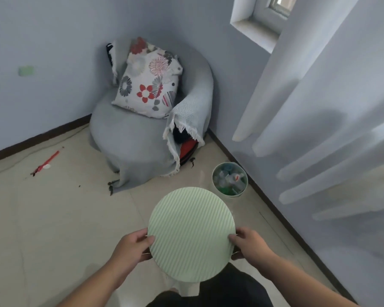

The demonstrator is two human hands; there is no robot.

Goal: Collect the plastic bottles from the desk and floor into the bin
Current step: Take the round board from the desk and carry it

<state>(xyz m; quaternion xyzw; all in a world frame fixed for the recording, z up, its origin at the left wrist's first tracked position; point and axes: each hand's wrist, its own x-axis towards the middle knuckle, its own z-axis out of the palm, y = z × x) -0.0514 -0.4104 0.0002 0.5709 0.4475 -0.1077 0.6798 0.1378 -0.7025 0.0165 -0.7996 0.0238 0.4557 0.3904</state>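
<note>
Soft, even daylight, fairly dim, from the window (pixel 273 9) at 1 o'clock. Bluish cast on walls. My head's faint shadow falls on the curtain (pixel 319 129) at 3 o'clock. Curtain folds smeared, out of focus. Wide-angle bending at edges. No glare. My hands slightly soft; overall compression blur.

The armchair (pixel 146 134) sits in the far corner with a cushion (pixel 148 82) propped on its seat. To its right, against the wall, the bin (pixel 229 180) stands on the floor, holding what look like plastic bottles (pixel 227 179). Nearer, a round lid (pixel 190 232) sits between the left hand (pixel 132 248) and right hand (pixel 251 244).
</note>
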